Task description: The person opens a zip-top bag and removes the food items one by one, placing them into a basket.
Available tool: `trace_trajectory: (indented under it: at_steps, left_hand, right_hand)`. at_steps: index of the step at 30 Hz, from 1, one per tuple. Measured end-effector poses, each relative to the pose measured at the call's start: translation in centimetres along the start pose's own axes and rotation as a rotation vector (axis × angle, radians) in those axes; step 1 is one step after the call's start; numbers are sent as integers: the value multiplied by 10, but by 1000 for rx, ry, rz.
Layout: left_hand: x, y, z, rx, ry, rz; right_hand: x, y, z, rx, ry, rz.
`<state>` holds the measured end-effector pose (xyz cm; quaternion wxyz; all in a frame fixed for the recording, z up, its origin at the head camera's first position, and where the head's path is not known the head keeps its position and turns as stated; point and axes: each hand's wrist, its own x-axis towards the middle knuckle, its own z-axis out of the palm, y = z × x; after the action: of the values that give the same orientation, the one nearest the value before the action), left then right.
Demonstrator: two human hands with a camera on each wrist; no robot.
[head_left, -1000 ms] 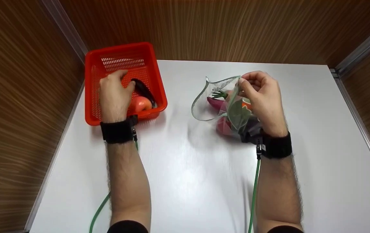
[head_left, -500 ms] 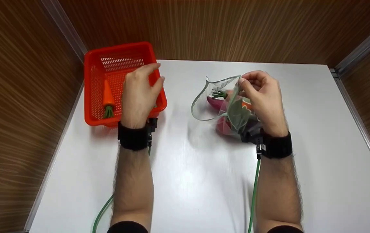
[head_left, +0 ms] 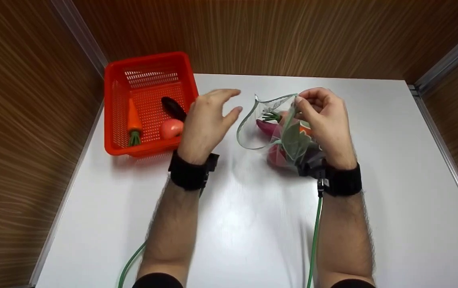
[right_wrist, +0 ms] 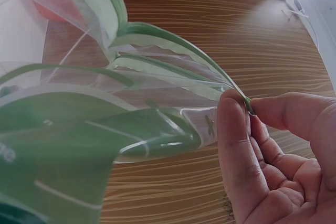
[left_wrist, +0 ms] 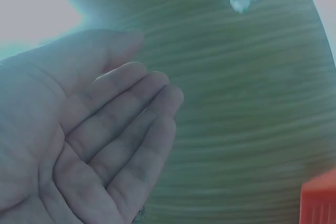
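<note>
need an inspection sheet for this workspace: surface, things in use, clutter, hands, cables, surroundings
surface: white table, glossy with a bright reflection
things in use: red basket holding a carrot, an apple and a dark elongated item; clear bag with its mouth open, a purple item and a red item showing through it
clutter: nothing seen
hands: left hand holds nothing; right hand pinches the bag's rim
cables: left green cable and right green cable, one along each forearm
surroundings: wood-grain panels at the back and both sides
</note>
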<state>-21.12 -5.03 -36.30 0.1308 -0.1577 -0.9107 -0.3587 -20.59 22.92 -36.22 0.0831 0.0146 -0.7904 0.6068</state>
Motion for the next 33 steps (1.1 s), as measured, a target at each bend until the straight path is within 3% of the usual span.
trace_trajectory:
  at_steps: [5,15,23,33]
  left_hand:
    - [1,9,15,30,-79,26]
    - [9,10,49,54,-226,85]
    - [12,10,73,13,-325,130]
    - [11,7,91,58,-386,122]
  right_hand:
    - [-1,0,0,-11,-2,2]
    - [-3,-4,4,-25,-34,6]
    - [-5,-6,2,-38,-37,5]
    - [-7,-7,0,-52,-65,-7]
